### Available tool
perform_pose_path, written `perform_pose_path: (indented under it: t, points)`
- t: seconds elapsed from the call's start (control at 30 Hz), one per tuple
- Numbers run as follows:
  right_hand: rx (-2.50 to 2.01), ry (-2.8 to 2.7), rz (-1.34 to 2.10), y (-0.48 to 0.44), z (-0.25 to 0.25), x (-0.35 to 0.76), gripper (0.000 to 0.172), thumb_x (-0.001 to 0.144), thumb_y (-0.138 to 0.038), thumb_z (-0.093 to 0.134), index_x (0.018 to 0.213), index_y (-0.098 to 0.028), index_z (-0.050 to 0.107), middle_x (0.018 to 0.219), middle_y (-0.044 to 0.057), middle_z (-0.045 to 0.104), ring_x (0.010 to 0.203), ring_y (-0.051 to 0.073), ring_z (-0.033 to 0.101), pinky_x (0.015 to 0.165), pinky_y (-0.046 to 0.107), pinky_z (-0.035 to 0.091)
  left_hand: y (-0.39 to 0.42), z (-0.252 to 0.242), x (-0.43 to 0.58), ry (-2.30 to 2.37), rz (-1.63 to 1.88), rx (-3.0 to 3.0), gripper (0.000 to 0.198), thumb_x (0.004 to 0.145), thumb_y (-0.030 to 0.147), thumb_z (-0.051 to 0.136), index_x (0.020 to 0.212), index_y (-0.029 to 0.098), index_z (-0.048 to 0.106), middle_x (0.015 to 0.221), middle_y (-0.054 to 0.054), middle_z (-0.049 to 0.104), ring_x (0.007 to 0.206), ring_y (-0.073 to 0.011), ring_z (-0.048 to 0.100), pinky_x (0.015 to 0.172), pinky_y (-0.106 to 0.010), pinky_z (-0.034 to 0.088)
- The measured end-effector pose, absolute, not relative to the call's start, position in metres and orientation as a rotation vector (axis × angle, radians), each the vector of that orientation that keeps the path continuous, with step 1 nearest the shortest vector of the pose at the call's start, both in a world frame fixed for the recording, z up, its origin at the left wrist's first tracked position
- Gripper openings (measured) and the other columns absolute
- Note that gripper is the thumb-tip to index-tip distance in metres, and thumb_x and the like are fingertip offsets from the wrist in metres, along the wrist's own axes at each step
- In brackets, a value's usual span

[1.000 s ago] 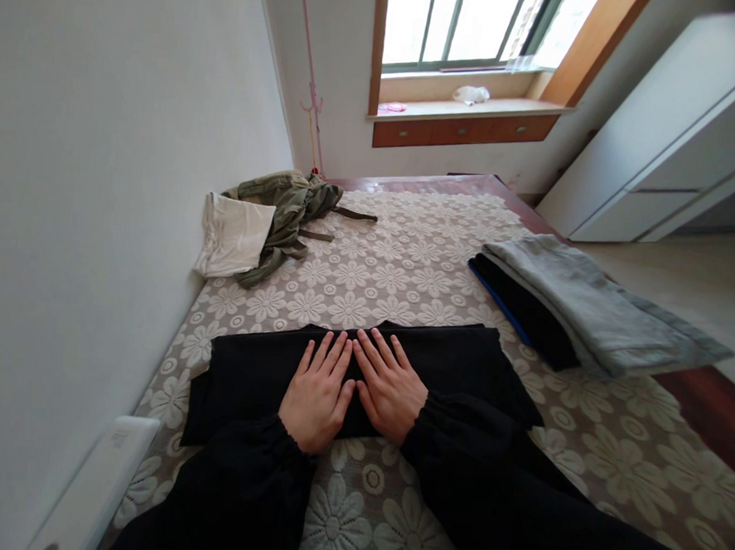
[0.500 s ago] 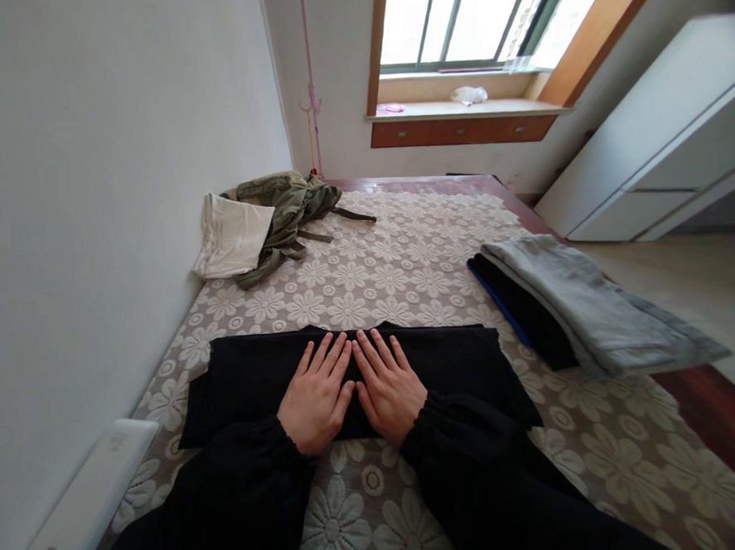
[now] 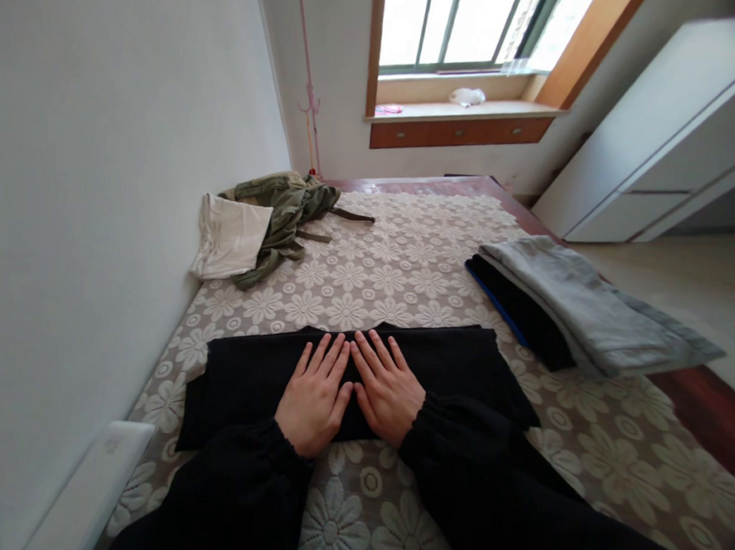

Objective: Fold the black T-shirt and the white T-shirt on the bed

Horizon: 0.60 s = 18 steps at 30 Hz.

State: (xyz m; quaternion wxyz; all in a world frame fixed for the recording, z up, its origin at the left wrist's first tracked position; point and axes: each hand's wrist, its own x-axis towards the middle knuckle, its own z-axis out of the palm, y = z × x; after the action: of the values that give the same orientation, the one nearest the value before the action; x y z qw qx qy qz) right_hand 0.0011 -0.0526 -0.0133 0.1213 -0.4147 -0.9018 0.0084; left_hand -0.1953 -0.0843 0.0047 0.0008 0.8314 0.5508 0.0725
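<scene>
A folded black garment (image 3: 243,371) lies across the near part of a bed covered with a cream flower-patterned spread (image 3: 398,269). My left hand (image 3: 314,396) lies flat on the garment's middle, fingers stretched out and open. My right hand (image 3: 386,386) rests flat beside it, fingers spread, the two hands touching at the index fingers. Both arms wear black sleeves with gathered cuffs. Neither hand holds anything.
A stack of folded grey and black clothes (image 3: 577,309) sits at the bed's right edge. An olive-green garment (image 3: 287,212) and a white folded cloth (image 3: 233,235) lie by the left wall. A white cabinet (image 3: 674,144) stands at right, a window sill (image 3: 465,111) beyond.
</scene>
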Motion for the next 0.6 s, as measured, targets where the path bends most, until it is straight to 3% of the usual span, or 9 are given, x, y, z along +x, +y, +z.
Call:
perform_pose_path:
  t: [0.6]
  points:
    - [-1.215,-2.631,0.015,-0.0522,-0.0123,0.0006,0.066,0.109,-0.030,0.046,0.171,-0.008,0.044,0.182,0.015,0.031,0.170,0.039,0.028,0.137,0.063,0.027,-0.0843,0.0047,-0.1948,1.730,0.180,2.593,0.064,0.113,0.033,0.043,0.173,0.012,0.037,0.183,-0.010,0.028,0.171,-0.0333,0.027,0.137,-0.061,0.035]
